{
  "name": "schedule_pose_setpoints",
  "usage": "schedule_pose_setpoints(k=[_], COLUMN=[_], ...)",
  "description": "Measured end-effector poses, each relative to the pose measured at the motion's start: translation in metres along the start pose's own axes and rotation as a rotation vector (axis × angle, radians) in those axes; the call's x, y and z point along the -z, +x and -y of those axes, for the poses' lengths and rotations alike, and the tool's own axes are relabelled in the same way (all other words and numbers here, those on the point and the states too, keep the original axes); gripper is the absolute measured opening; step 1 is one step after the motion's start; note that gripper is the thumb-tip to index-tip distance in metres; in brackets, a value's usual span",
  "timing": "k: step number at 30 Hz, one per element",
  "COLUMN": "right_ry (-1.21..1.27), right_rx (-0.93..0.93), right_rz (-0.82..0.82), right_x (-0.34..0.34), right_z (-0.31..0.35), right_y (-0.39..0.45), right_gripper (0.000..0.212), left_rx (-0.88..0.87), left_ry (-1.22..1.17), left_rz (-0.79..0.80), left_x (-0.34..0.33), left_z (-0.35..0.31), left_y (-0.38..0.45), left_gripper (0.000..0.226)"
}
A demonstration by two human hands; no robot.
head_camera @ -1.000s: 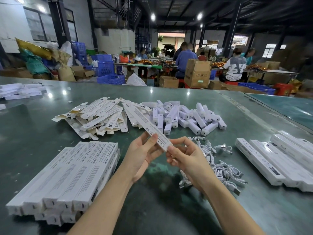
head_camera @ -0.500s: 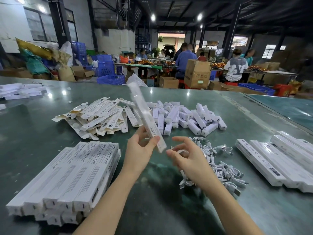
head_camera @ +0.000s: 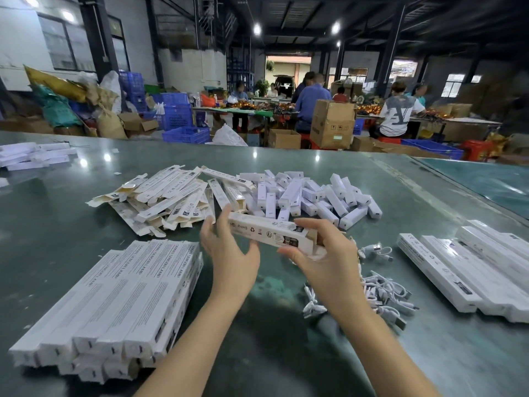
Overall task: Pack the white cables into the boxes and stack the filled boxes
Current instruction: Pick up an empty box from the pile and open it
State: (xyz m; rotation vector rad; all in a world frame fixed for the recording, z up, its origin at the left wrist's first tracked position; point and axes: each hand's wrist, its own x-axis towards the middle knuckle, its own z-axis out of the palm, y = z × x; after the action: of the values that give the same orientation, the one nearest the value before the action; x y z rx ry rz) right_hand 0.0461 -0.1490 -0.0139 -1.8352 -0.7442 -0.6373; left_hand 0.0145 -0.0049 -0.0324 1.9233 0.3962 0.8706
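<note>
Two hands; one held box; four seated workers.

The right hand hides part of the cable pile.
</note>
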Motion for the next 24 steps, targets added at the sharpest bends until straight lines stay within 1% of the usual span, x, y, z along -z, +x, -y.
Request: schedule_pose_setpoints(k=[1, 2, 3, 4, 5, 7, 8, 9, 10, 12, 13, 14, 15, 16, 18, 19, 20, 22, 24], right_ry=[-0.033, -0.056, -0.069, -0.078, -0.088, -0.113, -0.126, -0.133, -0.131, -0.128, -0.127, -0.119, -0.098, -0.073, -0.094, -0.151, -0.226, -0.375, -0.463], right_rx=[0.009, 0.018, 0.028, 0.042, 0.058, 0.087, 0.1, 0.113, 0.122, 0.107, 0.076, 0.035, -0.007, -0.054, -0.153, -0.206, -0.258, -0.313, -0.273], right_rz=[-0.029, -0.065, -0.105, -0.141, -0.17, -0.174, -0.137, -0.071, 0.017, 0.203, 0.276, 0.306, 0.275, 0.205, 0.076, 0.065, 0.099, 0.261, 0.453], right_x=[-0.001, -0.001, -0.001, 0.0, 0.0, -0.002, -0.003, -0.005, -0.007, -0.01, -0.011, -0.011, -0.011, -0.011, -0.009, -0.01, -0.012, -0.023, -0.04], right_z=[-0.002, -0.005, -0.007, -0.009, -0.011, -0.013, -0.014, -0.014, -0.013, -0.01, -0.008, -0.006, -0.005, -0.005, -0.01, -0.014, -0.018, -0.025, -0.03], right_y=[-0.001, -0.001, -0.001, -0.002, -0.002, -0.003, -0.004, -0.005, -0.007, -0.01, -0.012, -0.013, -0.012, -0.01, -0.002, 0.004, 0.012, 0.028, 0.044], right_gripper=[0.045, 0.044, 0.042, 0.041, 0.04, 0.038, 0.037, 0.037, 0.037, 0.042, 0.05, 0.058, 0.065, 0.066, 0.054, 0.047, 0.043, 0.04, 0.042], left_rx=[0.1, 0.195, 0.275, 0.354, 0.411, 0.462, 0.464, 0.462, 0.462, 0.454, 0.437, 0.409, 0.37, 0.338, 0.326, 0.329, 0.331, 0.323, 0.304], left_ry=[-0.05, -0.125, -0.231, -0.342, -0.401, -0.409, -0.406, -0.407, -0.413, -0.437, -0.445, -0.448, -0.449, -0.448, -0.471, -0.492, -0.508, -0.508, -0.507], left_rz=[0.003, 0.032, 0.097, 0.184, 0.275, 0.447, 0.486, 0.493, 0.471, 0.357, 0.287, 0.218, 0.15, 0.077, -0.066, -0.122, -0.166, -0.232, -0.277], left_x=[-0.001, -0.002, -0.003, -0.005, -0.005, -0.006, -0.007, -0.008, -0.008, -0.008, -0.007, -0.006, -0.006, -0.005, -0.007, -0.008, -0.009, -0.009, -0.009], left_z=[-0.001, -0.004, -0.006, -0.009, -0.011, -0.011, -0.01, -0.009, -0.007, -0.003, 0.001, 0.005, 0.009, 0.012, 0.016, 0.016, 0.017, 0.019, 0.02], left_y=[-0.001, 0.0, 0.001, 0.0, -0.002, -0.004, -0.005, -0.006, -0.005, -0.001, 0.002, 0.003, 0.005, 0.005, 0.008, 0.009, 0.011, 0.012, 0.013], left_gripper=[0.068, 0.058, 0.044, 0.037, 0.043, 0.062, 0.066, 0.066, 0.061, 0.046, 0.04, 0.036, 0.033, 0.031, 0.031, 0.032, 0.034, 0.038, 0.038])
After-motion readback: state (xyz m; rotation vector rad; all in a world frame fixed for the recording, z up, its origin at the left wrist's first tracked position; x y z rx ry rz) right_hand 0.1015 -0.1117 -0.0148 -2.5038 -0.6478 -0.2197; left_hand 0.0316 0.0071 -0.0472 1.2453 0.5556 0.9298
